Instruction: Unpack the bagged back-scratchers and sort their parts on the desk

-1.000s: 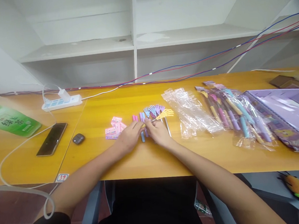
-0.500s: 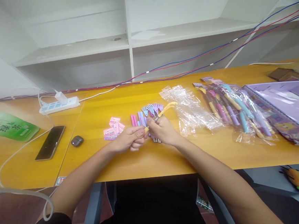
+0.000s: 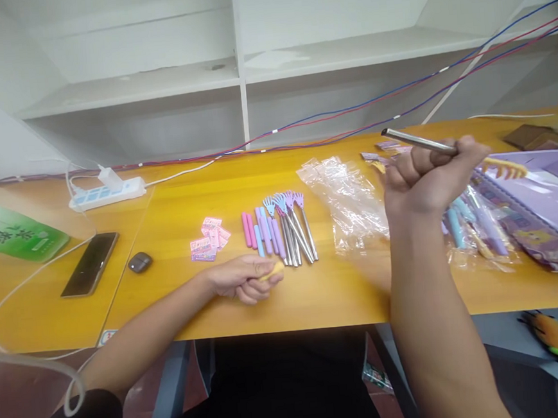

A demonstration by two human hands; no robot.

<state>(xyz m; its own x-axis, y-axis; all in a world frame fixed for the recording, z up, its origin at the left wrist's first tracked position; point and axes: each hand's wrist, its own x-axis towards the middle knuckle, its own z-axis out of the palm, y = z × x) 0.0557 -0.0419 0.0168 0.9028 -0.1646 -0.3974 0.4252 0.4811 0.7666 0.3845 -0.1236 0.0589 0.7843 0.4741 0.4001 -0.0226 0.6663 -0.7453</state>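
My left hand [image 3: 246, 278] is closed round a yellow sleeve [image 3: 274, 272] above the front of the table. Raised at the right, my right hand [image 3: 431, 174] grips a metal rod [image 3: 418, 140] whose yellow claw-shaped head [image 3: 505, 168] sticks out past the thumb. Beyond my left hand lie several pink, blue and purple sleeves [image 3: 265, 226]. Beside them, several metal rods [image 3: 300, 236] with blue and purple claw heads [image 3: 281, 202] lie in a bunch. Small pink cards [image 3: 213, 235] are at their left.
Clear plastic bags [image 3: 343, 197] lie right of centre, and packed scratchers [image 3: 483, 225] sit beside a purple folder [image 3: 542, 182]. At the left are a green bottle [image 3: 17, 233], a phone [image 3: 90, 265], a black case [image 3: 139, 262] and a power strip [image 3: 108, 194].
My right hand has moved up and right with the metal rod, away from my left hand. The rod's bare end now shows. My left hand has shifted slightly down with the yellow sleeve.
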